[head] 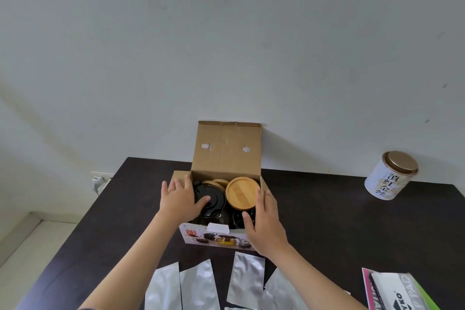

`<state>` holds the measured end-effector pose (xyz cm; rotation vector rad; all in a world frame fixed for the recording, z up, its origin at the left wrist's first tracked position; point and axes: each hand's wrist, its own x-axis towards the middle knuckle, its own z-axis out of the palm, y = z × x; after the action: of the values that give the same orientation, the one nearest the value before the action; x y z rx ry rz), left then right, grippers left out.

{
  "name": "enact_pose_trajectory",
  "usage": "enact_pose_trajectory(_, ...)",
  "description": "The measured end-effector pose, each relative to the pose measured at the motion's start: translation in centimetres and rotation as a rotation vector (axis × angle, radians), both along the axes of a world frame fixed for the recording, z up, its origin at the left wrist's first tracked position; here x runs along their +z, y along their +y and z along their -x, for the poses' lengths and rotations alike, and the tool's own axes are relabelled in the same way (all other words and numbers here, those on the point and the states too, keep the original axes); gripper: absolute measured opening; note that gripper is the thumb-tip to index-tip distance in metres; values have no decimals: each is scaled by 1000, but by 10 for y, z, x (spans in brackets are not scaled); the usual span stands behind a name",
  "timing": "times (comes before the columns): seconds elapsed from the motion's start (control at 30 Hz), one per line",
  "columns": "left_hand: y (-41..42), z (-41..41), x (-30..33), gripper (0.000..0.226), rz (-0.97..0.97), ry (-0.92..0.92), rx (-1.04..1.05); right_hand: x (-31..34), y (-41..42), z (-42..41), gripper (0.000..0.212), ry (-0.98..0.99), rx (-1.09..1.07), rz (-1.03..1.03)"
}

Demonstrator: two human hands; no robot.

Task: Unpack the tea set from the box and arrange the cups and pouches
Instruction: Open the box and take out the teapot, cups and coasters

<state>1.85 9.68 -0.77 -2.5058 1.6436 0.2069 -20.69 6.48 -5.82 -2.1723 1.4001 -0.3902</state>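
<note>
An open cardboard box [226,151] stands on a dark table [339,221], its lid flap upright against the wall. Inside lie a black-lidded glass teapot [214,201], round wooden lids [242,192] and dark cups [239,219]. My left hand [180,199] rests over the box's left edge with its thumb on the teapot lid. My right hand [266,224] lies on the box's right front corner, thumb inside the box. Several silver foil pouches [247,279] lie flat on the table in front of the box.
A white tea tin [390,176] with a gold lid stands at the far right near the wall. A packaged pad [400,292] lies at the lower right corner. A wall socket with a plug [98,180] is left of the table.
</note>
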Motion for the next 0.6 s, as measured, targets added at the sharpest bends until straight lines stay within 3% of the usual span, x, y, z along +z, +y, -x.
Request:
enact_pose_trajectory(0.1,-6,22,-12,108,33,140,147,3,0,1,86,-80,-22,-76)
enact_pose_trajectory(0.2,-2,36,-22,108,127,147,223,4,-1,3,91,-97,-25,-148)
enact_pose_trajectory(0.43,-2,36,-31,108,235,142,232,22,-36,-4,103,92,100,64)
enact_pose_trajectory(0.6,-3,34,-34,106,258,141,232,36,-56,-28,118,327,140,74)
